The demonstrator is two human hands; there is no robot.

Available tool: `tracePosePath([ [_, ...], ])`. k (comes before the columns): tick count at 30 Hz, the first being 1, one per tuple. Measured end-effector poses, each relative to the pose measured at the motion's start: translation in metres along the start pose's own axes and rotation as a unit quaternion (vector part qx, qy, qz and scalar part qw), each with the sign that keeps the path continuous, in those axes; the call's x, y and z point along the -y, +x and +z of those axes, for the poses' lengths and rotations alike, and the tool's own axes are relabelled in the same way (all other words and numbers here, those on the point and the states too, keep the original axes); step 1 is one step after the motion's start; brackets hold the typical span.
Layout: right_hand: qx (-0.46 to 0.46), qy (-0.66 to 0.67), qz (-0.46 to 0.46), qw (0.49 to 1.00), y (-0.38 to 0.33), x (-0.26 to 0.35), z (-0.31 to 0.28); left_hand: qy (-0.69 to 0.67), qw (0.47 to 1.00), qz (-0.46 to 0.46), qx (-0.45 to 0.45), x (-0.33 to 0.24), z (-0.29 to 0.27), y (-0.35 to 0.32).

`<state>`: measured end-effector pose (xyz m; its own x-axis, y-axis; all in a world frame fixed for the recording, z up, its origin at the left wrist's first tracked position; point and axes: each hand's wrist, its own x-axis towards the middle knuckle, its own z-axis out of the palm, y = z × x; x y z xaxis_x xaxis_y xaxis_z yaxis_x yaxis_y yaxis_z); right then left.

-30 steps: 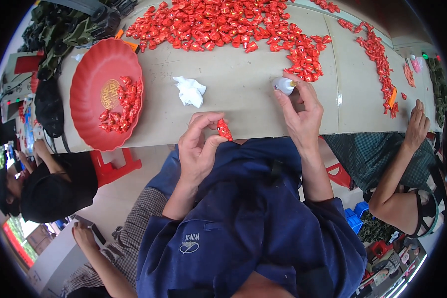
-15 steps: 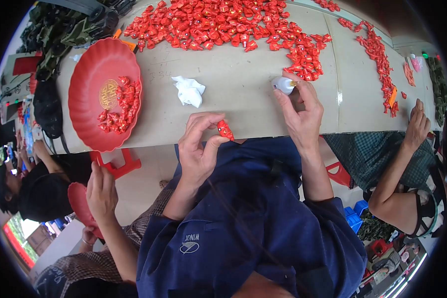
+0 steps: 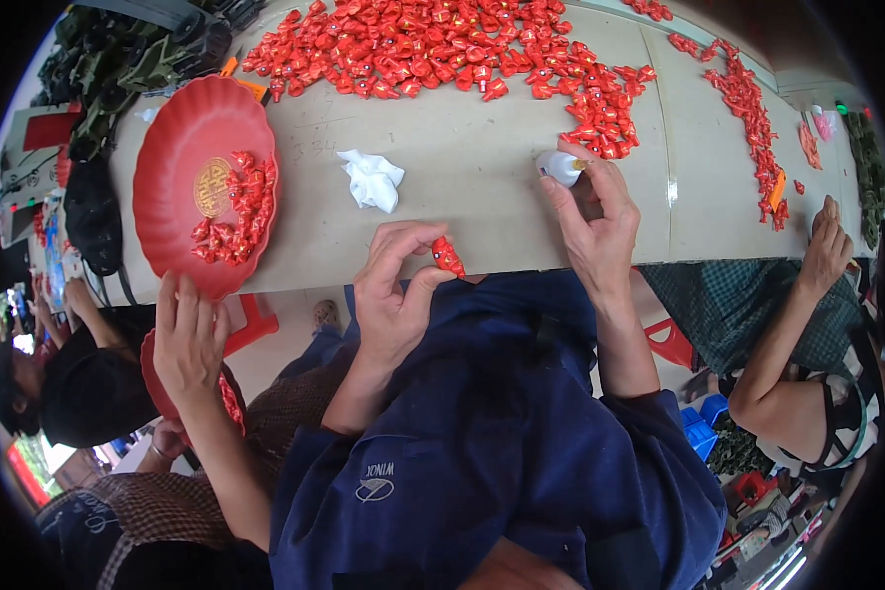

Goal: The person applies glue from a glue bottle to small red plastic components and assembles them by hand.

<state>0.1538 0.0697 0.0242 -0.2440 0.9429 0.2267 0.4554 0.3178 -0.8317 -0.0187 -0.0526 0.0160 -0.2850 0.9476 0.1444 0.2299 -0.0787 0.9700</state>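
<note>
Pale tabletop (image 3: 482,187) fills the upper half of the view, with a big heap of red pieces (image 3: 433,49) spread across its far side. At the near edge of that table, the left hand (image 3: 393,295) pinches a small red piece (image 3: 448,256) between thumb and fingertips, just off the table's rim and above a blue jacket (image 3: 501,442). The right hand (image 3: 595,221) rests on the table near the heap and grips a small white bottle (image 3: 559,167), fingers curled round it. A crumpled white cloth (image 3: 374,180) lies on the table between the heap and the left hand. A red plate (image 3: 172,157) holding a few red pieces sits at the table's left end. Below the plate, a neighbour's hand (image 3: 189,339) is raised.
</note>
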Motion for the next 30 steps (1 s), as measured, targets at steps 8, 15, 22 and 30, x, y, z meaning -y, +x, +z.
tracePosePath([
  [8, 0.002, 0.007, 0.006, 1.000, -0.0002, -0.0003, 0.0001, -0.004, 1.000, -0.012, 0.004, 0.0000, 0.0001, -0.0003],
  [15, 0.004, -0.002, -0.004, 1.000, 0.0011, 0.0013, 0.0000, -0.005, 1.000, -0.011, 0.002, -0.0016, 0.0001, 0.0010],
  [22, 0.007, 0.011, 0.008, 1.000, 0.0002, 0.0015, 0.0008, -0.059, 0.995, -0.040, -0.070, 0.0002, 0.0018, -0.0009],
  [30, 0.007, 0.006, 0.002, 1.000, -0.0003, 0.0001, 0.0010, -0.116, 0.978, -0.023, -0.173, -0.0037, 0.0047, 0.0006],
])
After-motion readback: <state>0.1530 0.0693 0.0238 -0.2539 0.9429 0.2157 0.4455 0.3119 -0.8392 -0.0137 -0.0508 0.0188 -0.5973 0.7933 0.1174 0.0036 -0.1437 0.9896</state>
